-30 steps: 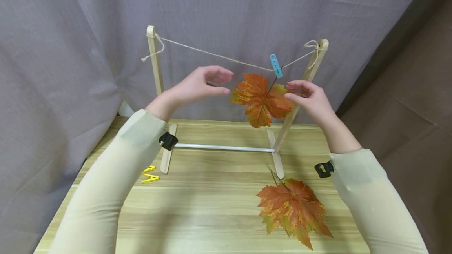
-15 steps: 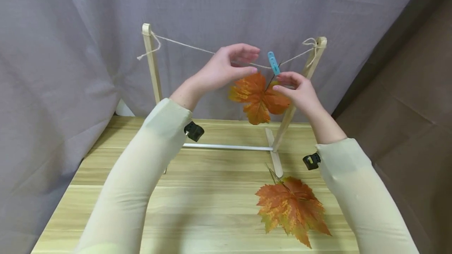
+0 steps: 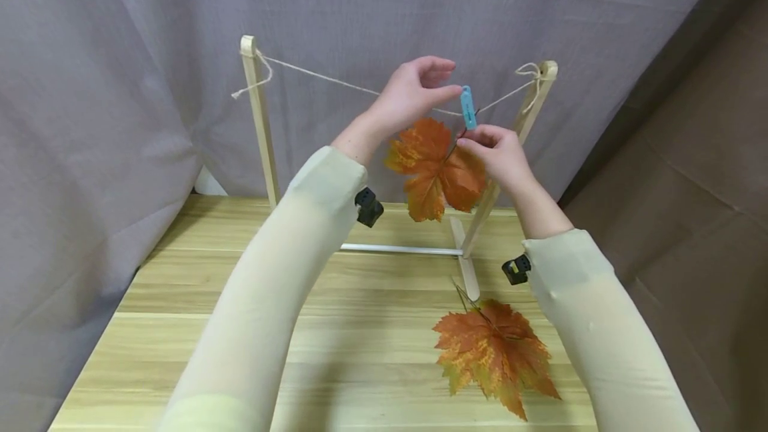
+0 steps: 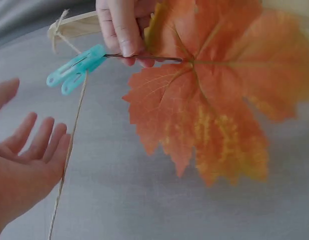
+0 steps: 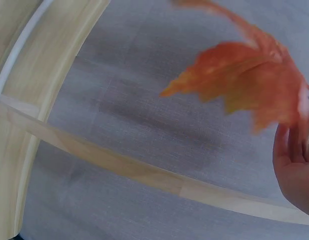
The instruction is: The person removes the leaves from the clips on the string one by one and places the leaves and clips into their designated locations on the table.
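A blue clothespin (image 3: 469, 107) sits on the twine (image 4: 68, 155) and grips the stem of an orange maple leaf (image 3: 438, 175), which hangs below the line. My right hand (image 3: 498, 152) pinches that stem just under the clothespin; the left wrist view shows its thumb against the stem. My left hand (image 3: 414, 95) is raised at the line with fingers spread and relaxed. In the left wrist view a gap separates its thumb and fingers from the clothespin's handles. The right wrist view catches the leaf (image 5: 244, 80) blurred beside my right hand (image 5: 297, 165).
The twine is tied between two wooden posts (image 3: 258, 119), joined low down by a white rod (image 3: 402, 249). More maple leaves (image 3: 495, 355) lie stacked on the wooden table (image 3: 180, 352) at front right. A grey curtain (image 3: 360, 5) hangs behind.
My left hand has moved right and up to the clothespin. My right hand has come in left and taken hold of the leaf's stem. The hanging leaf has turned slightly.
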{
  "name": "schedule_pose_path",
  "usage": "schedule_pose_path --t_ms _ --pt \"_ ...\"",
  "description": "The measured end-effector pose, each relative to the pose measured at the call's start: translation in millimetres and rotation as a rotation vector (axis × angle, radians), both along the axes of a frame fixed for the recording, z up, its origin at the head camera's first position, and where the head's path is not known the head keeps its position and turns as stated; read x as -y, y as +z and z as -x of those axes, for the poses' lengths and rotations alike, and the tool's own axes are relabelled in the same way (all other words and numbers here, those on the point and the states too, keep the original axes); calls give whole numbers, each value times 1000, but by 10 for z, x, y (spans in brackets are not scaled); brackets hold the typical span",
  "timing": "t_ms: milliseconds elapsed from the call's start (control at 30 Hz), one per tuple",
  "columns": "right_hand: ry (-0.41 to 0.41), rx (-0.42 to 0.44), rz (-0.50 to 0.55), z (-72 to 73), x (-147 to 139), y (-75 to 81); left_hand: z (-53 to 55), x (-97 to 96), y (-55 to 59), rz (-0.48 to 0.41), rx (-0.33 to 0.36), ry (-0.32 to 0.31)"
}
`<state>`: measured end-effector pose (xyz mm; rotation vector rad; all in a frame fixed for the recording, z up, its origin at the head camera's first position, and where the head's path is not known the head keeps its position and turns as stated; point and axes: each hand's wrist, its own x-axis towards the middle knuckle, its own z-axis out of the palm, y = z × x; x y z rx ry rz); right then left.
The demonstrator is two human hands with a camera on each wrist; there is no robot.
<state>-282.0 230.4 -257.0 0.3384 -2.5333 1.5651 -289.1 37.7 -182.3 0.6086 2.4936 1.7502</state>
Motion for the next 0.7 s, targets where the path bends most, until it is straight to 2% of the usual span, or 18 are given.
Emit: schedule_pose_path --t_ms 200,367,700 --pt "1 8 -31 -10 -6 8 9 -152 10 69 20 29" --pt "33 23 37 -28 -5 11 -7 -255 18 118 75 48" --pt "97 2 120 -34 -5 14 4 -286 -7 87 59 86"
